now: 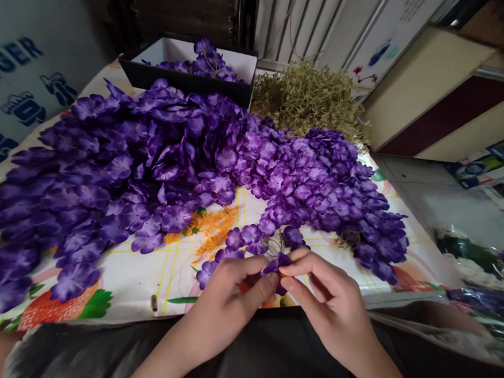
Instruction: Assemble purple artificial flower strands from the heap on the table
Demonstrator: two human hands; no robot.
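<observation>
My left hand [231, 297] and my right hand [324, 293] meet at the table's near edge, fingers pinched together on a small purple artificial flower [278, 264]. A short sprig of purple flowers on a thin stem [259, 237] lies just beyond my fingertips. Past that, a big heap of purple artificial flowers [155, 161] spreads across the table, and a second heap [334, 189] lies to the right.
The table wears a fruit-patterned cloth [137, 277] with some orange plastic sprigs [213, 223] on it. A dark box with more purple flowers [191, 66] stands at the back, next to a dry greenish bundle [310, 95]. Plastic-wrapped goods [486, 276] lie at the lower right.
</observation>
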